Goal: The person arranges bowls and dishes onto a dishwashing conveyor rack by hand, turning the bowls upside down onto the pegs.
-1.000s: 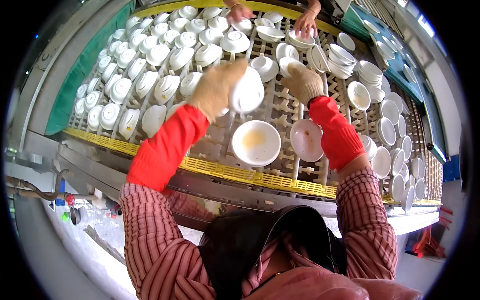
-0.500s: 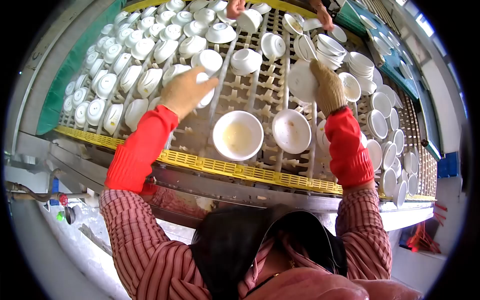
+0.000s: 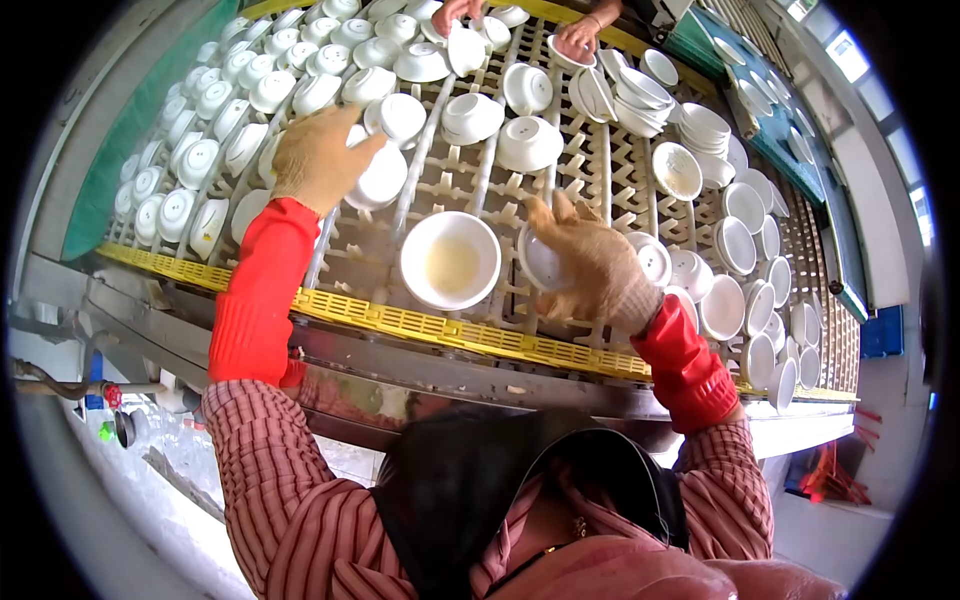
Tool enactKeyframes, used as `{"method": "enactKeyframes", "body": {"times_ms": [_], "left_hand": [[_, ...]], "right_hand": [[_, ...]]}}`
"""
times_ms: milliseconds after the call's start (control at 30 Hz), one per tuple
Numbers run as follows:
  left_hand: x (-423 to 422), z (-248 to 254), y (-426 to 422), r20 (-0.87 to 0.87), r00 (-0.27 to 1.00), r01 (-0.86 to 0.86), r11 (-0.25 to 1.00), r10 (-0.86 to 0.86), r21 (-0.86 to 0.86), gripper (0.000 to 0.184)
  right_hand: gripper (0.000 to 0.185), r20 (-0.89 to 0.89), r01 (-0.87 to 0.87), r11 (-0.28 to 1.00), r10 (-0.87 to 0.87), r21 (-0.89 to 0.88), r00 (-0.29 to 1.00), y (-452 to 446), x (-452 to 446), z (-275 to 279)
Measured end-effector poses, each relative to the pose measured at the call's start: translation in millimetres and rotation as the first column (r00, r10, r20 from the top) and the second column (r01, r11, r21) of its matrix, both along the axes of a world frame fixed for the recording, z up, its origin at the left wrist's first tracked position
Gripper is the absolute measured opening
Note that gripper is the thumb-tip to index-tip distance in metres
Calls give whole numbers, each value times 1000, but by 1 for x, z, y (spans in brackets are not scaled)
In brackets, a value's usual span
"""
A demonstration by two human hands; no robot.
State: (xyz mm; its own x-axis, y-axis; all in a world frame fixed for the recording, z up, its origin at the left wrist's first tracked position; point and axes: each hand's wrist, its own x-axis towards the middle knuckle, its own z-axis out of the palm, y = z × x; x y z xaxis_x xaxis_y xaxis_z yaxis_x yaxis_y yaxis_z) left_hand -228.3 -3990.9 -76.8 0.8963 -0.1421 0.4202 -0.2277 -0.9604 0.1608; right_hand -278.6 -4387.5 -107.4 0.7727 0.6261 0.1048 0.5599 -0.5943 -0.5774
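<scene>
My left hand (image 3: 325, 160), in a tan glove, hovers over upturned white bowls on the left of the rack belt. Its thumb is apart from the fingers and crosses the upper edge of a white bowl (image 3: 380, 180); whether it touches is unclear. My right hand (image 3: 595, 258), gloved too, is spread around the right side of an upright bowl (image 3: 540, 262), partly hiding it. Between my hands stands an upright white bowl (image 3: 450, 265) with yellowish liquid inside. Farther away, an upturned bowl (image 3: 530, 145) rests on the pegs.
Another person's hands (image 3: 577, 38) handle bowls at the far edge. Many upturned bowls (image 3: 198, 163) fill the left side; tilted and stacked bowls (image 3: 705, 125) crowd the right. A yellow edge strip (image 3: 450, 328) borders the near side. A green belt (image 3: 790, 140) carries dishes at upper right.
My right hand has let go of its bowl, which now lies upturned farther back, and has come down to the upright bowl. My left hand has shifted slightly left and away.
</scene>
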Motion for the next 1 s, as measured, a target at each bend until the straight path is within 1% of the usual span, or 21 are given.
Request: {"method": "enactKeyframes", "body": {"times_ms": [33,100,133,200,233,267,333,367,433,467,533,567,600,633,700,733,800,867,933,967,1000], "left_hand": [[-7,2,-8,1,992,125,992,-125,-14,61],[-35,15,-38,-111,926,353,932,-360,-78,58],[-56,25,-61,-212,859,445,884,-467,-141,57],[-84,23,-93,-334,723,657,752,-605,61,54],[-97,23,-98,-332,755,638,750,-565,176,52],[-99,15,-97,-288,789,603,775,-543,189,53],[-98,-4,-90,-199,841,538,815,-503,216,58],[-94,0,-91,-310,784,590,801,-539,101,52],[-91,-4,-83,-404,765,388,860,-501,-333,50],[-89,-5,-79,-457,740,233,825,-495,-515,49],[-75,-1,-78,-496,738,14,745,-457,-667,54],[-70,0,-78,-504,747,-68,704,-434,-707,57],[-65,-1,-80,-512,754,-147,653,-412,-743,60],[-59,-1,-85,-592,731,-302,616,-340,-727,65],[-62,3,-92,-554,748,-285,577,-366,-766,68],[-64,5,-94,-540,754,-280,561,-373,-779,69],[-63,-9,-96,-488,784,-177,617,-384,-767,69],[-69,-4,-99,-518,786,-179,679,-337,-712,63],[-73,24,-114,-620,749,-276,739,-236,-614,52],[-71,25,-117,-581,782,-267,722,-225,-639,45],[-59,13,-108,-434,876,-89,813,-212,-576,45]], "right_hand": [[77,338,-28,934,156,-356,928,-7,-2,-6],[75,176,7,805,122,-594,977,-16,3,-33],[71,104,29,866,26,-499,994,-20,-3,-25],[64,-72,100,945,-129,-312,989,-27,-13,4],[60,-457,312,946,-316,-87,831,-27,-16,9],[66,-426,376,926,-354,-34,832,-25,-11,8],[60,-621,466,834,-202,297,757,-21,0,23],[56,-385,348,890,-223,295,896,-18,5,19],[45,-334,349,868,-231,353,914,-7,9,17],[46,-562,451,792,-168,412,810,-5,17,20],[49,-673,550,656,-86,517,735,-18,37,-3],[47,-493,505,768,-288,393,821,-31,44,-5],[40,-186,461,843,-424,278,886,-46,54,-12],[40,-11,476,863,-482,171,876,-57,57,-1],[48,226,454,891,-447,21,866,-91,76,6],[64,343,555,827,-499,-84,796,-104,86,5],[75,491,664,689,-488,-291,722,-128,105,5],[87,388,622,618,-485,-482,783,-152,124,-3],[70,460,545,615,-312,-569,832,-175,139,-27],[64,484,585,607,-346,-537,803,-189,150,-49],[58,508,624,597,-380,-504,773,-196,161,-63]]}}
